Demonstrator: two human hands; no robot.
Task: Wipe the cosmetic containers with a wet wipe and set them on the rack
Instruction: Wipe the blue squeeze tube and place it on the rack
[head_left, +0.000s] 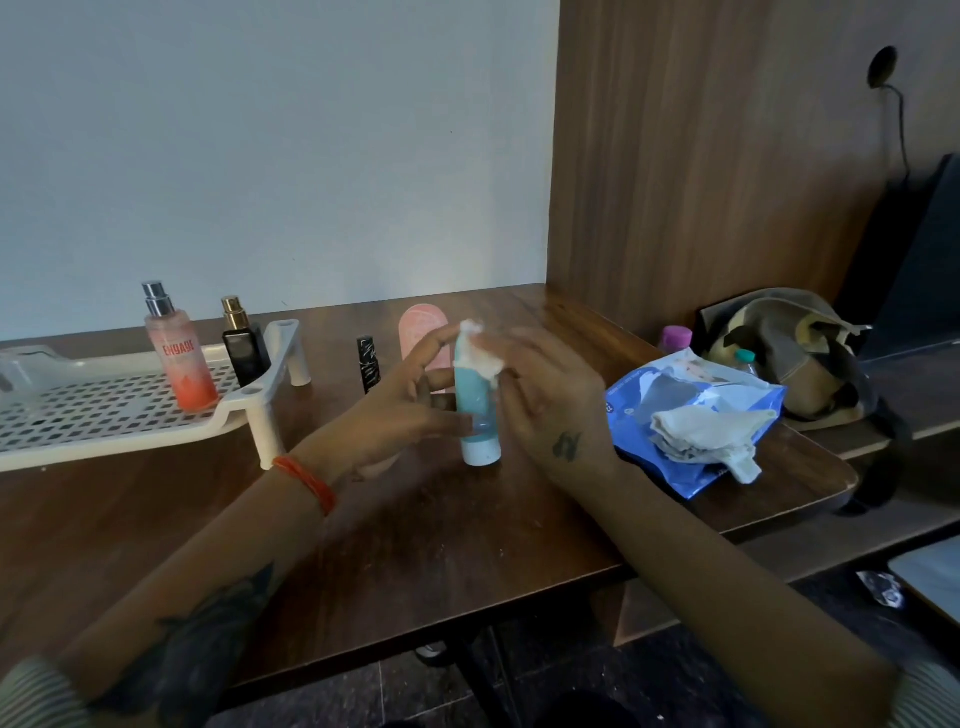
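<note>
I see the teal tube (477, 410) upright mid-desk, cap down, long axis vertical; left hand (410, 410) fingers curled round its lower body; right hand (545, 395) pinches the wet wipe (483, 353) against its top; rack (119, 410) at the desk's left edge, nearer the left hand.

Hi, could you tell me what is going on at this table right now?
A person is cleaning cosmetics. The left hand grips a teal tube standing cap-down on the wooden table, while the right hand rubs its top with a white wipe. Two spray bottles, a pink one and a black one, already stand on the white rack. A pink tube and a small dark container wait behind.
</note>
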